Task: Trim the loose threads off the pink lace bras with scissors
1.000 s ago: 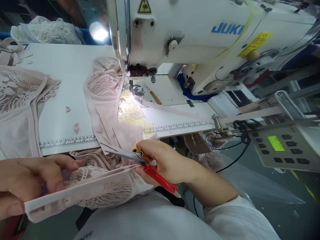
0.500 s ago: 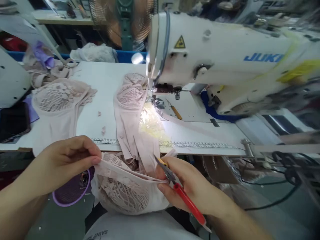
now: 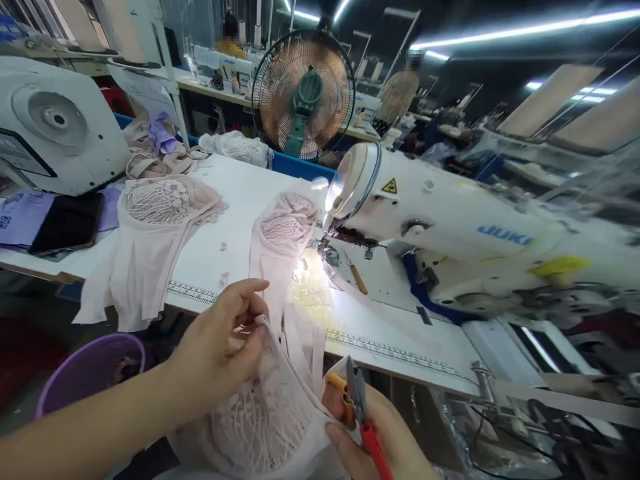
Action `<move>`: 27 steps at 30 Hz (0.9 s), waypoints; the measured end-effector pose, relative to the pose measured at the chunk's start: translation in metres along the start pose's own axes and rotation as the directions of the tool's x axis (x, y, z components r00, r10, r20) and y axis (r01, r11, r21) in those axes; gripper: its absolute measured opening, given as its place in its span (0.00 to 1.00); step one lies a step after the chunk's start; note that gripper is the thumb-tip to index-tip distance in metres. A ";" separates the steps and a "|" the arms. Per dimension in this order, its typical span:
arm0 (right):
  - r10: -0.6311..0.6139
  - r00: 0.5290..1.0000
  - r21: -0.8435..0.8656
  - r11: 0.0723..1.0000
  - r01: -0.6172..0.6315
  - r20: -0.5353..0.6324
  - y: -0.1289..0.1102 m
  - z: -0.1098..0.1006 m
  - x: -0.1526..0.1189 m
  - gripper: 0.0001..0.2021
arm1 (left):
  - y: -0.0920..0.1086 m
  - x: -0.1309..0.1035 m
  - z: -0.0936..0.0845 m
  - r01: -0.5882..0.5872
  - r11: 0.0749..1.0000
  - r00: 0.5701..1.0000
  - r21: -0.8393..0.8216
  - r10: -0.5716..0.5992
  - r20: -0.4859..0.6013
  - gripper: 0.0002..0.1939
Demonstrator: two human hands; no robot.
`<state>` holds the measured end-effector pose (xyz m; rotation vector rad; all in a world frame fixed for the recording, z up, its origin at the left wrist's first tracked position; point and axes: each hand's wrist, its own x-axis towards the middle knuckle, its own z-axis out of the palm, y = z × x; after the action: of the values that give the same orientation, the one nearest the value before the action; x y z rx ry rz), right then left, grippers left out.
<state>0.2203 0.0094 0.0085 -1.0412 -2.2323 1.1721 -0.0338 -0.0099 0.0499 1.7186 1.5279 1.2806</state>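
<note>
A pale pink lace bra (image 3: 260, 427) lies across my lap, its lace cup facing up. My left hand (image 3: 225, 353) is closed on the top edge of this bra, pinching it between thumb and fingers. At the other end of that edge, my right hand (image 3: 370, 427) is closed round thread snips (image 3: 356, 393) with a yellow loop and a red handle, the blades pointing up. Its thumb and fingers also grip the bra's edge. Beyond my hands, a second lace bra (image 3: 283, 233) lies beside the sewing machine's needle area, its lower fabric hanging over the table edge.
The white sewing machine (image 3: 440, 207) takes up the right side. Another lace bra (image 3: 160, 207) and a phone (image 3: 67, 223) lie on the left of the table. A purple basket (image 3: 95, 363) stands below. A fan (image 3: 305, 93) and people are behind. A wooden-handled tool (image 3: 357, 279) rests on the machine bed.
The view has tilted up and turned, showing more of the workshop. My left hand has come closer to the right one and is raised, so the bra's edge now slants steeply. Both hands keep their grip.
</note>
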 end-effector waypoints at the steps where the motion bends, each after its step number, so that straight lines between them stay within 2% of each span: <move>1: 0.008 1.000 0.009 1.000 -0.008 0.003 -0.001 -0.001 0.000 0.07 | 0.000 0.001 0.008 -0.049 0.999 0.998 0.010 0.049 -0.031 0.24; 4: 0.050 0.998 0.047 0.998 -0.052 0.045 -0.006 -0.008 0.003 0.09 | 0.001 0.002 0.025 -0.198 0.979 0.978 0.042 0.200 -0.055 0.28; 7: 0.104 0.994 0.118 0.988 -0.100 -0.030 -0.015 -0.019 0.009 0.08 | 0.003 0.003 0.034 -0.268 0.962 0.963 0.054 0.268 0.002 0.29; 10: 0.039 0.982 0.207 0.978 0.000 -0.186 -0.028 -0.031 0.020 0.10 | 0.006 0.003 0.039 -0.265 0.964 0.960 0.035 0.261 0.098 0.29; 12: -0.044 0.971 0.246 0.964 0.103 -0.235 -0.038 -0.037 0.030 0.12 | 0.008 0.005 0.041 -0.244 0.969 0.960 0.034 0.237 0.149 0.28; 14: -0.076 0.974 0.250 0.960 0.130 -0.214 -0.048 -0.041 0.041 0.12 | 0.010 0.007 0.043 -0.239 0.970 0.958 0.030 0.231 0.168 0.28; 16: -0.066 0.982 0.221 0.970 0.105 -0.178 -0.056 -0.042 0.050 0.13 | 0.012 0.008 0.044 -0.261 0.965 0.951 0.004 0.256 0.171 0.27; 20: -0.042 0.988 0.157 0.985 0.065 -0.146 -0.059 -0.041 0.058 0.12 | 0.007 0.007 0.047 -0.274 0.962 0.949 -0.006 0.271 0.162 0.22; 24: -0.043 0.979 0.204 0.975 0.084 -0.199 -0.048 -0.036 0.058 0.08 | -0.001 0.002 0.052 -0.214 0.974 0.973 0.076 0.205 0.110 0.16; 26: -0.058 0.973 0.230 0.967 0.110 -0.223 -0.043 -0.032 0.058 0.08 | 0.001 0.002 0.053 -0.073 0.997 0.982 -0.006 0.073 0.174 0.11; 27: -0.064 0.971 0.244 0.962 0.121 -0.228 -0.041 -0.031 0.058 0.08 | 0.003 0.003 0.053 0.050 0.996 0.971 -0.080 -0.030 0.237 0.08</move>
<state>0.1857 0.0550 0.0609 -0.9020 -1.8812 1.2045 0.0140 0.0031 0.0309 1.7080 1.3449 1.0634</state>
